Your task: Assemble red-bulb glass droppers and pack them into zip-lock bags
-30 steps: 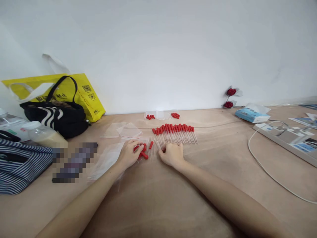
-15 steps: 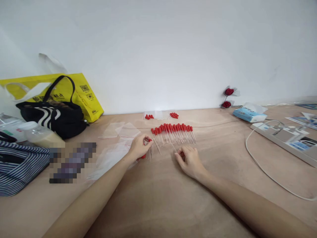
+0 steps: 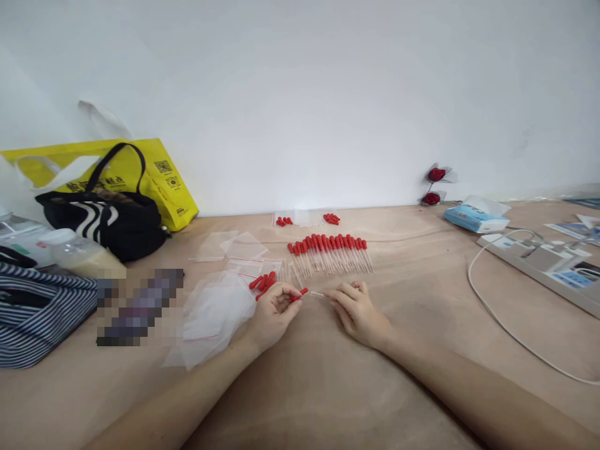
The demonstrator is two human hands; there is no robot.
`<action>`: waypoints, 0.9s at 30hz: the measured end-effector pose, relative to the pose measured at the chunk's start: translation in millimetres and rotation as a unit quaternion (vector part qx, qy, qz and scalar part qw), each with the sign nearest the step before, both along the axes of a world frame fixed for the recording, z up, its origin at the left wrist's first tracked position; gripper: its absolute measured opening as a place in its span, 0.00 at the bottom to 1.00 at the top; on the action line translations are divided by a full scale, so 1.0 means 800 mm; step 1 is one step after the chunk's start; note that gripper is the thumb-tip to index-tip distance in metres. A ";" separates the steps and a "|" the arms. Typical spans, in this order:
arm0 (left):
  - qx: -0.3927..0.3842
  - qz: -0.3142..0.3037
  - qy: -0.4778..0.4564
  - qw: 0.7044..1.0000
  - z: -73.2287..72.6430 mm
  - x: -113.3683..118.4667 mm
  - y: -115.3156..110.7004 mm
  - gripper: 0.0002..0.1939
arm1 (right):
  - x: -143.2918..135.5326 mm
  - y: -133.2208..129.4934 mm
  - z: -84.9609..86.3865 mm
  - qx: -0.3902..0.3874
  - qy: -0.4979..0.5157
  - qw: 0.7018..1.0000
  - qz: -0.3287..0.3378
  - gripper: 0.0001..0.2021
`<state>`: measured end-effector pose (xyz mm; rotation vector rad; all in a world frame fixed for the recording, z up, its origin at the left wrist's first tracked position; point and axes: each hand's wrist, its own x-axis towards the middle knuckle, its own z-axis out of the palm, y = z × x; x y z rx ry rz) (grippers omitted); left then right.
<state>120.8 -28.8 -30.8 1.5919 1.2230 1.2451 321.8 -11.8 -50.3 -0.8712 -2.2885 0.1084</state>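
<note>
Between the fingertips of my left hand (image 3: pixel 276 312) is a red rubber dropper bulb (image 3: pixel 299 294), its end pointing right. My right hand (image 3: pixel 359 311) pinches a thin clear dropper tube (image 3: pixel 319 294), one end close to the bulb; whether they touch I cannot tell. Just beyond both hands lies a row of assembled droppers (image 3: pixel 330 250), red bulbs away from me and clear tubes towards me. Loose red bulbs (image 3: pixel 262 282) rest on clear zip bags (image 3: pixel 213 312) by my left hand. A few bare tubes (image 3: pixel 290 273) lie between that hand and the row.
Two small groups of red bulbs (image 3: pixel 331 219) lie near the wall. On the left stand a yellow bag (image 3: pixel 180 187), a black bag (image 3: pixel 122 231), a bottle (image 3: pixel 79 253) and a striped bag (image 3: pixel 42 319). A tissue pack (image 3: pixel 475 215), power strip (image 3: pixel 529 265) and white cable (image 3: pixel 487 331) are right.
My left hand has moved right and nearer to me with a red bulb, uncovering the loose bulbs. My right hand's tube has swung to point left at the bulb.
</note>
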 end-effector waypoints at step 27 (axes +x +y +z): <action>0.238 0.001 0.289 0.927 0.002 -0.007 -0.010 0.06 | -0.001 -0.003 0.010 0.121 -0.021 0.992 0.044 0.18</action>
